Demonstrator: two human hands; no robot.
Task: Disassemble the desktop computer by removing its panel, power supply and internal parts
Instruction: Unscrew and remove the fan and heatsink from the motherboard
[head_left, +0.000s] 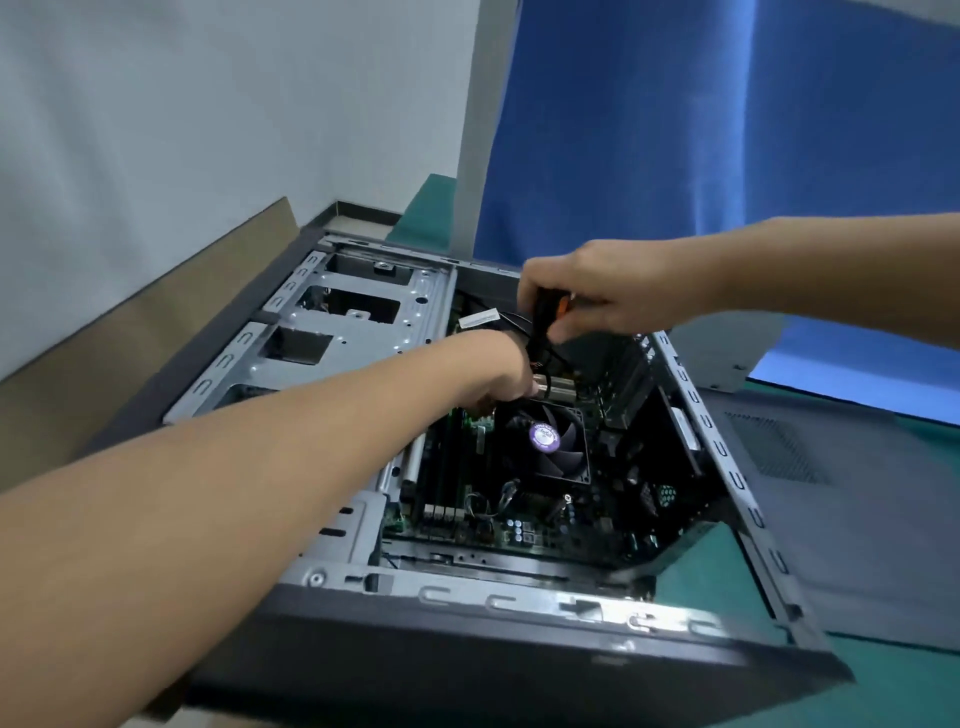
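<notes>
The open desktop case (363, 577) lies on its side on a green table. Inside are the motherboard (524, 525) and a black cooler fan (545, 441) with a purple label. My right hand (587, 296) grips the black and orange handle of a screwdriver (548, 317), held upright over the far side of the cooler. My left hand (498, 374) reaches into the case beside the cooler, its fingers curled down near the screwdriver's shaft and mostly hidden. Black cables (514, 325) run under my right hand.
The removed dark side panel (831, 493) lies flat to the right of the case. The metal drive cage (332, 322) fills the case's far left part. A cardboard sheet (130, 338) leans at the left, and a blue curtain (727, 130) hangs behind.
</notes>
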